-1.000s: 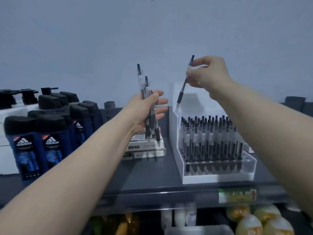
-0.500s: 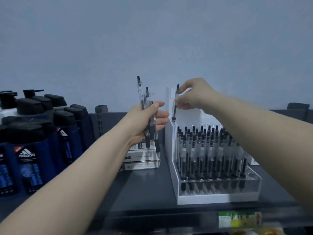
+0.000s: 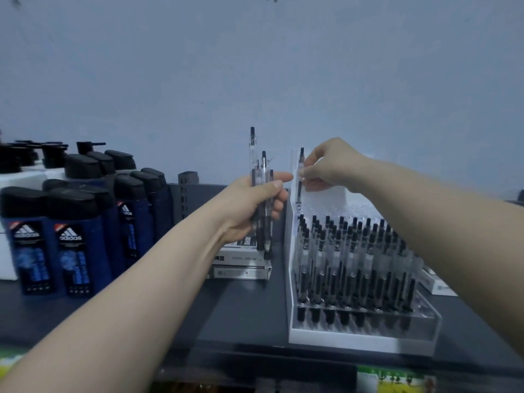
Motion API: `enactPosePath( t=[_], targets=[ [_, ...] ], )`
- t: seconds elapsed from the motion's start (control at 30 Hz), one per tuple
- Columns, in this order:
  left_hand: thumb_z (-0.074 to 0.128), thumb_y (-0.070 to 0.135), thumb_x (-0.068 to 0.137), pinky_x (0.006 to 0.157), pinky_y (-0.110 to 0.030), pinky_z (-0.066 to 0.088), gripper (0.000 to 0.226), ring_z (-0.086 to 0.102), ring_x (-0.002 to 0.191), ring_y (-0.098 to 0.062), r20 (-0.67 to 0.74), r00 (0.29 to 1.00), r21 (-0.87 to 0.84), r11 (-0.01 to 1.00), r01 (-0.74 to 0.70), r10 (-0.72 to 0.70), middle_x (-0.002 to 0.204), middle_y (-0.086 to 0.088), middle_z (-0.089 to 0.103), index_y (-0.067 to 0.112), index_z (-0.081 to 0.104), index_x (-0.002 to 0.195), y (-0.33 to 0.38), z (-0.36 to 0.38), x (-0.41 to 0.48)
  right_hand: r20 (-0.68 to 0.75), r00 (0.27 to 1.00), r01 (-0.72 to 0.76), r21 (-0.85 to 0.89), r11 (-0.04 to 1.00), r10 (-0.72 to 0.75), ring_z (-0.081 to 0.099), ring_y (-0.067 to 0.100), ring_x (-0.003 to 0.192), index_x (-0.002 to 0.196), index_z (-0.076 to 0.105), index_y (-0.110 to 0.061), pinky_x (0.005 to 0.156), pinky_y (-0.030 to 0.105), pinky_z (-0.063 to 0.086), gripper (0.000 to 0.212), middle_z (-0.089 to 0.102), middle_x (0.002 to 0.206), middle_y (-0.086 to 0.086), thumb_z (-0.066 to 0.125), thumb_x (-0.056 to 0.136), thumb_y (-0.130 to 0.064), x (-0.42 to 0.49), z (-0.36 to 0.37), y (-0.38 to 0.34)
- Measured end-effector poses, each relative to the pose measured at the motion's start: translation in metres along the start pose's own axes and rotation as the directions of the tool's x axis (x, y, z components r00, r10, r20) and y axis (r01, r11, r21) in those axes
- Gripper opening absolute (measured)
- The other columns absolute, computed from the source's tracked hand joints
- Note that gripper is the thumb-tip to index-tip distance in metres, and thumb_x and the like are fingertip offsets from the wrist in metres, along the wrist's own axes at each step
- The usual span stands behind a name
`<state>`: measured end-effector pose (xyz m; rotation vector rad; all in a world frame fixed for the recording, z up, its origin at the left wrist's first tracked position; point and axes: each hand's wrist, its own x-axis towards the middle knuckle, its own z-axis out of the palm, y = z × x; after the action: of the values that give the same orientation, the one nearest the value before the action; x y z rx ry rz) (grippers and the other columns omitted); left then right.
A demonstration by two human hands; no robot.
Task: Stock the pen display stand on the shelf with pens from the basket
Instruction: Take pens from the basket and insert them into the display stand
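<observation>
A clear acrylic pen display stand (image 3: pixel 363 340) sits on the dark shelf, right of centre, its rows filled with several upright black-and-clear pens. My right hand (image 3: pixel 330 165) pinches a single pen (image 3: pixel 300 180), held upright with its tip just above the stand's back left corner. My left hand (image 3: pixel 255 205) is closed around a bundle of pens (image 3: pixel 262 171) standing upright, just left of the stand. The basket is out of view.
Flat pen boxes (image 3: pixel 241 262) are stacked behind my left hand. Blue shower gel bottles with black caps (image 3: pixel 71 236) crowd the shelf's left side. A white box (image 3: pixel 436 282) lies behind the stand on the right. A price label (image 3: pixel 394 381) marks the shelf edge (image 3: pixel 255 361).
My right hand has come down and to the left, turning the single pen from tilted to upright over the stand's back corner. My left hand kept the bundle still.
</observation>
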<state>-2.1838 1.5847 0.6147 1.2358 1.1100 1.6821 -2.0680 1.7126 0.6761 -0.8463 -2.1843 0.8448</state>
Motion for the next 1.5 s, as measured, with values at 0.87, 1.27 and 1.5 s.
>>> enactPosePath(
  t=[0.87,1.27,1.5],
  targets=[
    [0.052,0.021,0.095,0.066,-0.026,0.057,0.017,0.067,0.065,-0.014,-0.020,1.000,0.118,0.993,-0.007,0.009,0.077,-0.006,0.069,0.007,0.062,0.097,0.017,0.008,0.018,-0.160,0.973,0.203,0.263,0.943,-0.164,0.057,0.013,0.059,0.072,0.061,-0.011,0.054,0.021,0.046,0.018,0.065,0.065,0.002,0.063,0.089,-0.014,-0.023,-0.009,-0.029],
    [0.051,0.021,0.096,0.062,-0.023,0.058,0.017,0.068,0.063,-0.013,-0.029,0.997,0.094,0.993,-0.070,0.073,0.074,-0.003,0.070,0.009,0.063,0.092,0.006,0.011,0.025,-0.160,0.978,0.184,0.355,0.917,-0.134,0.060,0.014,0.047,0.085,0.063,-0.002,0.055,0.023,0.055,0.018,0.066,0.060,0.006,0.074,0.081,-0.016,-0.018,-0.019,-0.029],
    [0.047,0.018,0.098,0.054,-0.020,0.053,0.018,0.063,0.056,-0.009,-0.024,0.997,0.021,0.997,-0.075,0.076,0.067,0.001,0.069,0.010,0.062,0.094,0.002,0.009,0.025,0.032,0.993,0.076,0.553,0.830,-0.113,0.065,0.018,0.058,0.095,0.057,-0.004,0.063,0.026,0.058,0.014,0.065,0.078,0.014,0.062,0.085,0.005,-0.021,-0.014,-0.022]
  ],
)
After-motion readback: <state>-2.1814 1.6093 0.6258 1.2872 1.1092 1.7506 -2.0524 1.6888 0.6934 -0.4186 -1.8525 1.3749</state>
